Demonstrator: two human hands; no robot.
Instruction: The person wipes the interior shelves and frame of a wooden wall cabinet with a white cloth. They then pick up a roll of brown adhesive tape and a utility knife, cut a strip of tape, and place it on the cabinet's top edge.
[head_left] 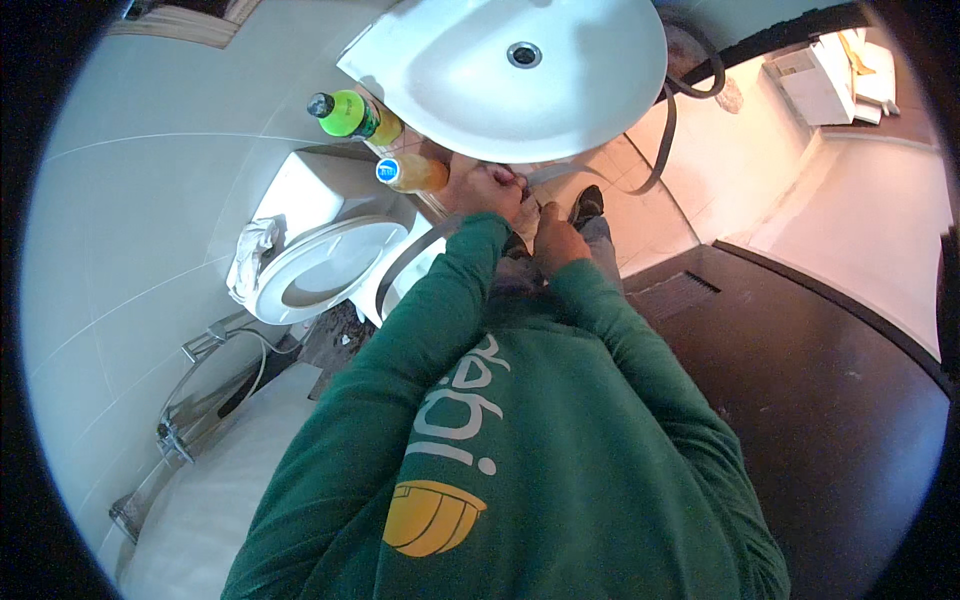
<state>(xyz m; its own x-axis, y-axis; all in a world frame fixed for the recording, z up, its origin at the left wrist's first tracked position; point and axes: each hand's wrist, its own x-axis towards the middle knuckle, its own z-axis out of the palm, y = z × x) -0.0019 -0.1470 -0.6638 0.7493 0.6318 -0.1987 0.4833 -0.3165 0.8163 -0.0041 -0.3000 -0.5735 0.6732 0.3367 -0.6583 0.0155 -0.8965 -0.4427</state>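
Note:
My left hand [490, 190], fingers curled in, is below the front rim of the white washbasin [440, 80]. A grey flexible hose [655, 175] loops in from the right and runs up to this hand. On the left, another grey band or hose stretch [405, 262] curves toward my wrist; whether the two join is hidden. My right hand [558, 243] is closed close beside the left one, lower and to the right. What its fingers hold is too small to make out. Just left of my left hand stands an orange bottle [415, 173] with a blue-and-white cap.
A green bottle [345, 114] with a dark cap stands behind the orange one. At left are a toilet [330, 262] with its lid up and a hand shower [205, 345]. Dark flooring [780, 370] lies to the right. White boxes [825, 85] sit at the far right.

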